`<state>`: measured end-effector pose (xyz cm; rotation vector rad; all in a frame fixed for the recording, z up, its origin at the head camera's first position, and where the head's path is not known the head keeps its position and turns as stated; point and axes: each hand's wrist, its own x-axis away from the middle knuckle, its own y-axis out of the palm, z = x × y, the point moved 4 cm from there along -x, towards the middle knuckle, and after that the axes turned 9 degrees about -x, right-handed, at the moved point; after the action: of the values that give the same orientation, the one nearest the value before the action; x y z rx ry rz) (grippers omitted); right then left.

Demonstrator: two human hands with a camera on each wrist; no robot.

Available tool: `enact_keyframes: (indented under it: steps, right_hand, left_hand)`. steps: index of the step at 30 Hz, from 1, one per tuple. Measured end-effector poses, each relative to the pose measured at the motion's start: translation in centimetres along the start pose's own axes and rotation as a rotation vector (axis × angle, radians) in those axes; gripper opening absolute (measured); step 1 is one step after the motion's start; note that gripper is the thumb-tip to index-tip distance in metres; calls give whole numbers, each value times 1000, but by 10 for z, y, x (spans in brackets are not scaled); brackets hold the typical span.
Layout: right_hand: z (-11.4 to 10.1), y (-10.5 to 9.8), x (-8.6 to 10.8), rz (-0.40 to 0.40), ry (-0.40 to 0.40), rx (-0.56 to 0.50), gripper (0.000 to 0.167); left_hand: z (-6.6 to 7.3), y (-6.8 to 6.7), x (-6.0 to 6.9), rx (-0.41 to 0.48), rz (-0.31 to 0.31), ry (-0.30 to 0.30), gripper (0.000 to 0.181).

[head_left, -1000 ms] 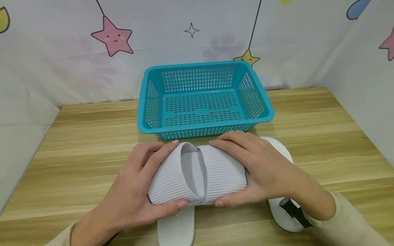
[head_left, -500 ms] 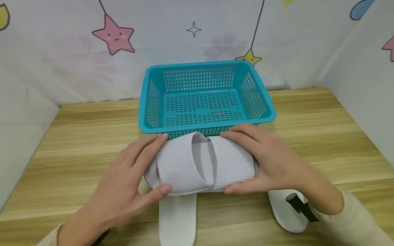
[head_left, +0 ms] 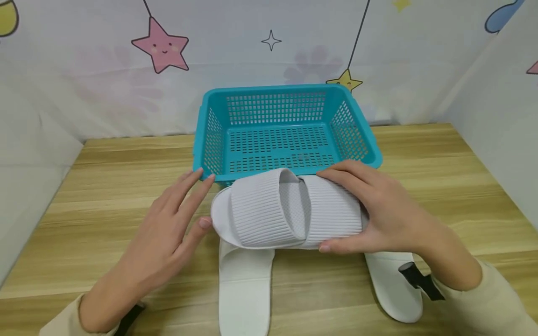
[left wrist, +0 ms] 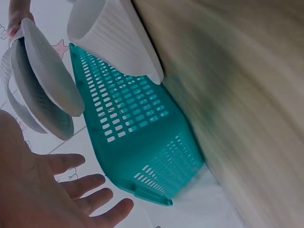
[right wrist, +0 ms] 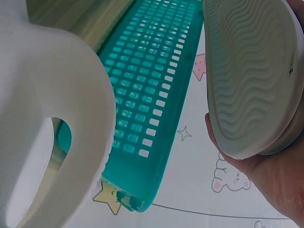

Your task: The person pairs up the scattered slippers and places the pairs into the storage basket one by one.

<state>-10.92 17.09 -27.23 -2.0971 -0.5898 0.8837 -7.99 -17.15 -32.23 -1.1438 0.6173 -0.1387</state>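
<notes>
A pair of light grey ribbed slippers [head_left: 260, 210], one pushed against the other, is held up in front of the basket. My right hand [head_left: 384, 214] grips their right end, thumb on the near side and fingers over the far side. In the right wrist view the wavy sole of one grey slipper [right wrist: 251, 71] faces the camera. My left hand [head_left: 172, 228] is spread beside the left end, its thumb close to the edge. The left wrist view shows that hand's fingers [left wrist: 88, 185] straight and apart from the grey slippers [left wrist: 47, 71].
A teal plastic basket [head_left: 277, 175] stands at the back of the wooden table [head_left: 105, 196]. Below the grey pair lies a white slipper [head_left: 244, 294], partly covered. Another white slipper [head_left: 392, 289] lies at the right, partly hidden by my right arm.
The grey slippers have moved up and right, toward the basket, in my right hand. My left hand has let go of them and drawn back left, fingers spreading.
</notes>
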Motion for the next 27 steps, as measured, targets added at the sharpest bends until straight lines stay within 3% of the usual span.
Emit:
enact_keyframes:
  steps: [11,22,27]
  right_hand:
    - [12,-8,-6,77,-42,-34,97]
    - [28,-8,-10,87,-28,-114,95]
    - [33,-9,-12,102,-31,-138,95]
  left_hand:
    - [-7,8,2,-10,-91,-56,61]
    - [-7,8,0,-2,-72,-25,59]
    - [-7,8,-1,-31,-75,-5,68]
